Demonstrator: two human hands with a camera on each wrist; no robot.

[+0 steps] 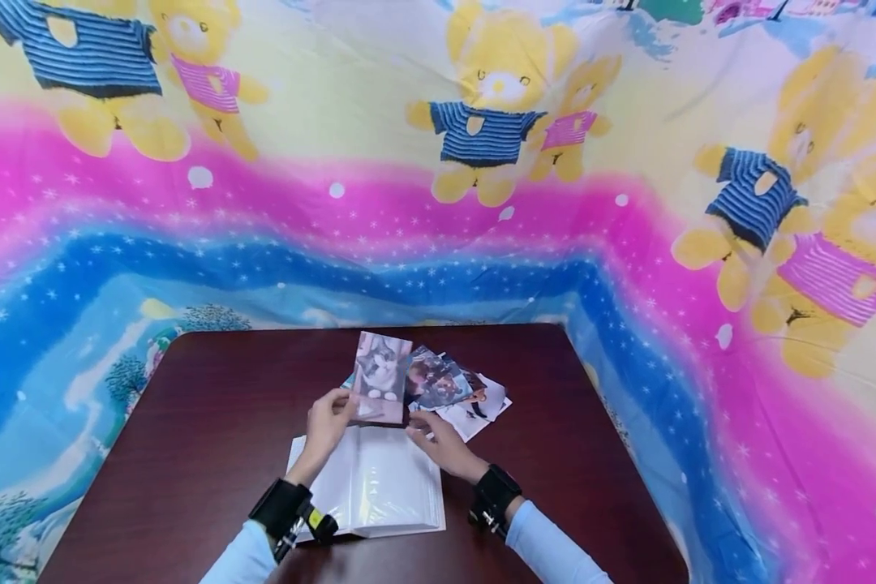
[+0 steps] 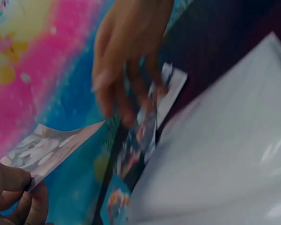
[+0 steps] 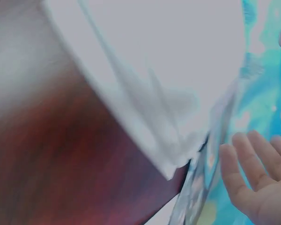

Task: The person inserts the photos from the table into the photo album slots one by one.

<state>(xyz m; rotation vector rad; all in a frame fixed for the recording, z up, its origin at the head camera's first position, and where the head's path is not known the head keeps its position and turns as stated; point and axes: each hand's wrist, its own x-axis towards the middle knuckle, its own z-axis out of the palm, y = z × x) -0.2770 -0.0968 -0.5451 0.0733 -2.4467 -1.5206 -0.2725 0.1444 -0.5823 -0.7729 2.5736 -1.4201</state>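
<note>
A photo of a cat is pinched at its lower left edge by my left hand, held up above the far side of an open photo album. In the left wrist view the same cat photo bends slightly between thumb and fingers. My right hand hovers near the photo's lower right corner with nothing gripped; in the right wrist view its fingers are spread and apart from anything. White pages with clear sleeves lie in the album.
Several loose photos overlap in a pile behind the album, to the right of the cat photo. Everything lies on a dark reddish-brown table. A bear-printed cloth hangs around the table's back and sides.
</note>
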